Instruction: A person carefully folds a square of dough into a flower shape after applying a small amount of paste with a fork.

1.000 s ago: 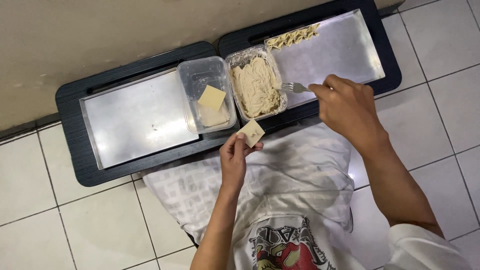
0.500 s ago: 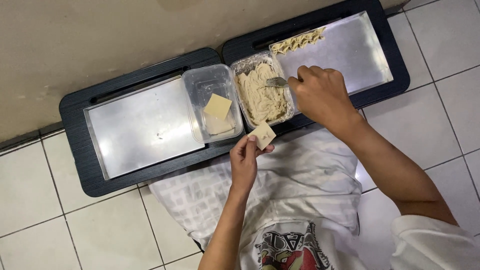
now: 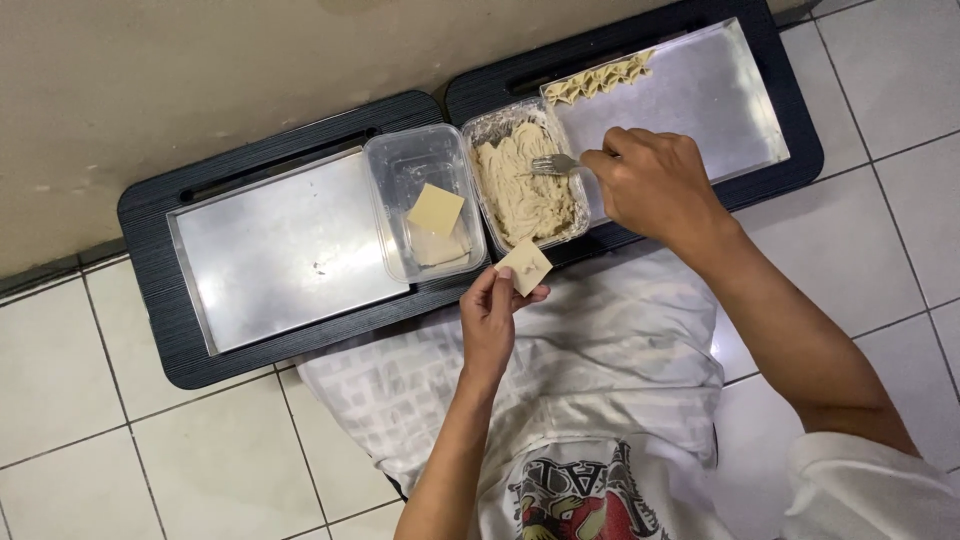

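While a square wrapper (image 3: 524, 267) is pinched in the left hand (image 3: 490, 325) just before the tubs, a fork (image 3: 553, 164) is gripped by the right hand (image 3: 655, 185), tines in the filling (image 3: 525, 190).

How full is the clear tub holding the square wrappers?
Nearly empty: the clear tub holds only a few square wrappers at its near end.

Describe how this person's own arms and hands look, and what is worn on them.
Both forearms are bare down to the wrists. The left hand and right hand wear no gloves, and no rings, watch or bracelet show. A white short sleeve covers the right upper arm at the frame's lower edge. The left arm's sleeve is out of view.
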